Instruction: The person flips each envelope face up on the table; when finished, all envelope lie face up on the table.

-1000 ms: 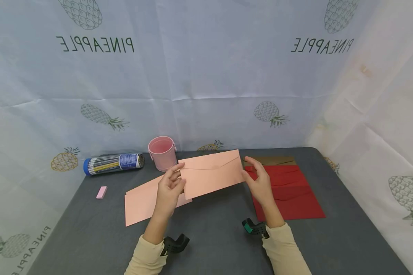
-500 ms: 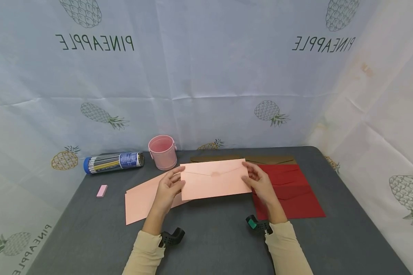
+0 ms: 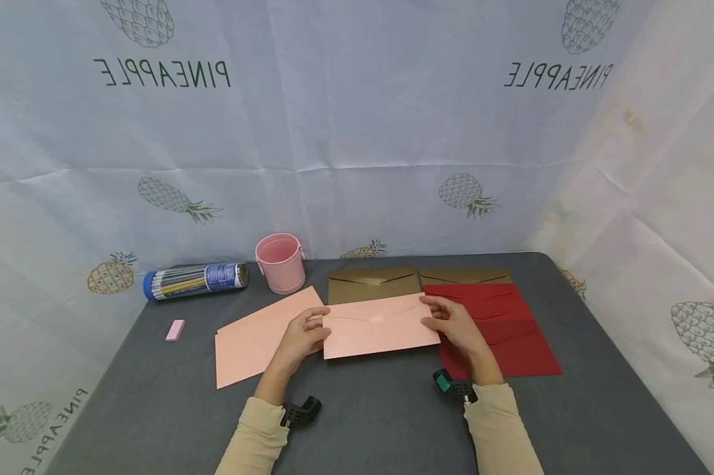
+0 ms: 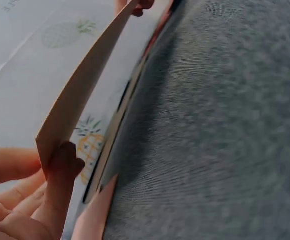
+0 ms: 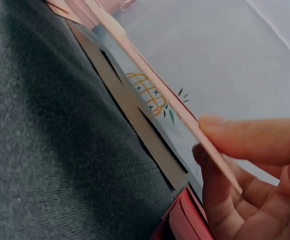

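Between both hands a pink envelope [image 3: 381, 330] is held by its short ends, flap side showing, raised above the table. My left hand [image 3: 300, 340] pinches its left end between thumb and fingers; the left wrist view shows that envelope [image 4: 79, 95] nearly edge-on. At the other end my right hand [image 3: 456, 324] pinches it, thumb on one face and fingers on the other in the right wrist view. More pink envelopes [image 3: 256, 343] lie on the table at left, partly behind the left hand. Red envelopes [image 3: 511, 330] lie beneath and beside the right hand.
Two brown envelopes [image 3: 371, 285] lie side by side at the back of the dark table [image 3: 381, 422], partly covered. A pink bucket [image 3: 282, 267], a tube of pencils [image 3: 196, 282] and a pink eraser [image 3: 175, 330] stand or lie at left. A patterned cloth hangs behind.
Both hands have lowered the pink envelope toward the table and slightly right, levelling its tilt. My right fingers have shifted onto its end. More of the brown envelopes now shows.
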`<action>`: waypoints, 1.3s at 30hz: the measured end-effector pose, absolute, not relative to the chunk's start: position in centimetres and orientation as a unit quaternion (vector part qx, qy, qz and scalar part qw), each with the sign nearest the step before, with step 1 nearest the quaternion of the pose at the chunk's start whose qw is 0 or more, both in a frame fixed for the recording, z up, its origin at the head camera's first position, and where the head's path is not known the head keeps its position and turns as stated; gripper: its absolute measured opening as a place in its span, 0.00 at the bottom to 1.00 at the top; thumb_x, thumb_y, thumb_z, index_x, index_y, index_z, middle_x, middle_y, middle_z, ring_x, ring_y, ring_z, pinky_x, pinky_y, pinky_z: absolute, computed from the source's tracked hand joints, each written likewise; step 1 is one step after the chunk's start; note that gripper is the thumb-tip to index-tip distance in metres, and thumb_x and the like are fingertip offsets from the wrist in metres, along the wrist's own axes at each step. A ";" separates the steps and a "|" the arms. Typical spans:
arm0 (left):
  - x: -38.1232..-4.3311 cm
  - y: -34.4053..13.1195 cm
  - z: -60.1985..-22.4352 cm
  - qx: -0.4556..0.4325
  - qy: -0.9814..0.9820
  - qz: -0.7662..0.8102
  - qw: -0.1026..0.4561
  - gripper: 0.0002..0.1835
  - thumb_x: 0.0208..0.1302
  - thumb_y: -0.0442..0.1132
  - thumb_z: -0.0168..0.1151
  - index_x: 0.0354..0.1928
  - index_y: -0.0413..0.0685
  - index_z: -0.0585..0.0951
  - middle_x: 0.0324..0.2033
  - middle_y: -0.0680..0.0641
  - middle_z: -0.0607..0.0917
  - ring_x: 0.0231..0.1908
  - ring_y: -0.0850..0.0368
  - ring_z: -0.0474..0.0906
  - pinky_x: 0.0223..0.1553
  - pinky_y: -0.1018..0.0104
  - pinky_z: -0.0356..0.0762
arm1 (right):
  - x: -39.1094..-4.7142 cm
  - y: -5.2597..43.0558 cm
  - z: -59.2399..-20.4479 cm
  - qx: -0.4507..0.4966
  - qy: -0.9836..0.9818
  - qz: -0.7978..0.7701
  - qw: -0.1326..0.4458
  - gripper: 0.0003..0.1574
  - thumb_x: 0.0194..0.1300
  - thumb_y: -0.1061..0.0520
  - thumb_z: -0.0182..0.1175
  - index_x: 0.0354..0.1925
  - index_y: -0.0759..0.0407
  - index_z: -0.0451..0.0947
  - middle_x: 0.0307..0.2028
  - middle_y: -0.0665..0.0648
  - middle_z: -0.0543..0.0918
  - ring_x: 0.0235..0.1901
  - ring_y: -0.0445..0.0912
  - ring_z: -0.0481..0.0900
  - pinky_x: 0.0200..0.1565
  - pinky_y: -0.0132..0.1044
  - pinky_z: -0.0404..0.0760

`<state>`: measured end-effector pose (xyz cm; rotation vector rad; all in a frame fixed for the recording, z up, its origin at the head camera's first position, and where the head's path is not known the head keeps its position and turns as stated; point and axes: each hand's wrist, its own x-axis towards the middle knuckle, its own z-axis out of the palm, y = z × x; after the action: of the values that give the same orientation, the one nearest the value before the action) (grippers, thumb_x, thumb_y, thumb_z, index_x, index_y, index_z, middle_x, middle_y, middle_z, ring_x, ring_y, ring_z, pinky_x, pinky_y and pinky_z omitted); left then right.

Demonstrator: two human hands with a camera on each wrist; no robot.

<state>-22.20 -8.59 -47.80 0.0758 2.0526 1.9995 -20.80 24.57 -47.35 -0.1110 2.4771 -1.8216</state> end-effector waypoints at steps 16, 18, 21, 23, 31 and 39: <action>-27.1 -6.4 -47.9 -0.010 0.803 0.591 0.077 0.21 0.61 0.29 0.59 0.58 0.43 0.76 0.52 0.38 0.80 0.51 0.48 0.77 0.46 0.63 0.78 | -24.6 24.0 -48.0 -0.015 0.911 -0.412 -0.017 0.30 0.61 0.60 0.62 0.62 0.60 0.72 0.41 0.63 0.76 0.36 0.50 0.71 0.31 0.34 0.71; -27.3 -6.3 -48.1 -0.012 0.819 0.570 0.063 0.21 0.61 0.29 0.60 0.57 0.42 0.77 0.52 0.38 0.81 0.51 0.47 0.78 0.47 0.62 0.79 | -24.9 23.7 -48.1 -0.018 0.916 -0.400 -0.016 0.30 0.61 0.61 0.62 0.62 0.62 0.72 0.41 0.63 0.76 0.35 0.50 0.71 0.30 0.34 0.70; -27.5 -6.0 -48.2 -0.008 0.839 0.543 0.032 0.20 0.60 0.28 0.59 0.56 0.40 0.78 0.50 0.37 0.82 0.49 0.45 0.79 0.46 0.59 0.81 | -25.3 23.2 -48.2 -0.022 0.921 -0.387 -0.022 0.30 0.61 0.61 0.62 0.61 0.63 0.72 0.39 0.63 0.75 0.32 0.49 0.70 0.27 0.34 0.68; -27.6 -5.9 -48.2 -0.007 0.851 0.525 0.010 0.20 0.58 0.28 0.60 0.55 0.39 0.79 0.48 0.38 0.83 0.48 0.45 0.80 0.46 0.58 0.81 | -25.4 22.9 -48.1 -0.027 0.926 -0.376 -0.028 0.29 0.61 0.62 0.61 0.61 0.65 0.72 0.37 0.63 0.74 0.29 0.49 0.69 0.26 0.33 0.67; -27.5 -5.5 -48.2 -0.017 0.867 0.496 -0.039 0.19 0.55 0.25 0.61 0.51 0.37 0.81 0.38 0.38 0.85 0.40 0.48 0.80 0.40 0.59 0.80 | -25.6 21.8 -47.6 -0.028 0.941 -0.336 -0.029 0.28 0.60 0.65 0.60 0.60 0.67 0.72 0.38 0.67 0.75 0.31 0.51 0.71 0.28 0.36 0.68; -27.3 -5.3 -48.4 -0.018 0.871 0.486 -0.068 0.18 0.53 0.24 0.62 0.48 0.34 0.82 0.38 0.37 0.85 0.40 0.47 0.80 0.43 0.56 0.80 | -26.0 21.0 -47.3 -0.015 0.953 -0.300 -0.026 0.26 0.62 0.67 0.57 0.59 0.69 0.72 0.51 0.74 0.75 0.53 0.65 0.72 0.44 0.51 0.80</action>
<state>-27.29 -5.26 -48.40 -0.0596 2.8620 1.5972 -25.97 21.04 -47.32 -0.0481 3.0465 -0.9591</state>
